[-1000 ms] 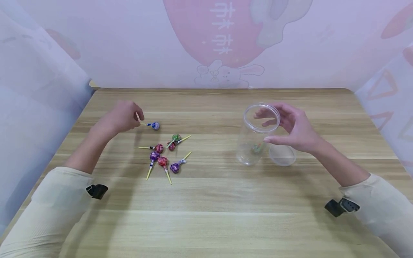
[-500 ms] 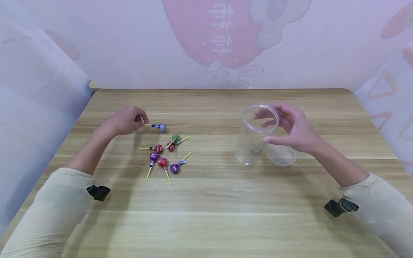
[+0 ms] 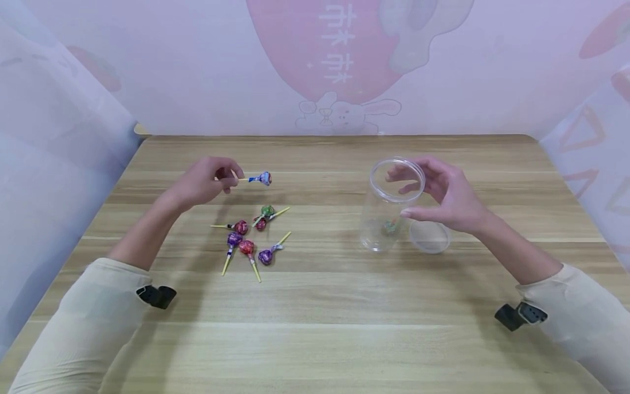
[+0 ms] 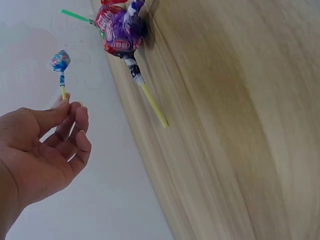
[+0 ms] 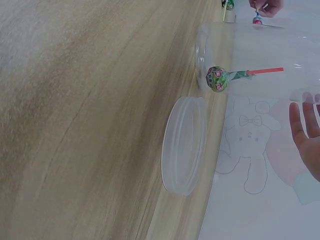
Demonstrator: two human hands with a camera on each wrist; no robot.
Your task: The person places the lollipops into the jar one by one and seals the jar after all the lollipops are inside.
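the left hand [image 3: 204, 182] pinches the stick of a blue lollipop [image 3: 264, 178] between thumb and fingertips [image 4: 80, 111], holding it clear above the table [image 3: 315, 306] with the wrapped head pointing right; the left wrist view shows the same lollipop [image 4: 60, 61] upright above the curled fingers. just below and right of that hand lies a loose cluster of lollipops [image 3: 248, 236] on the wood: a red one with its stick pointing left, a green and a red one crossed together, two purple ones and another red one nearer the person, their yellow sticks fanned outward. further right, well apart from the cluster, stands a clear jar [image 3: 391, 205], upright and open at the top, with a green lollipop [image 3: 391, 225] lying at its bottom; the right wrist view shows this one [image 5: 217, 78] inside the clear wall with a red stick. the right hand [image 3: 450, 198] cups the jar's far and right side near the rim, fingers spread and loosely bent around it; whether they actually grip it cannot be told. the clear lid [image 3: 430, 237] lies flat on the table just right of the jar's base, under the right hand.
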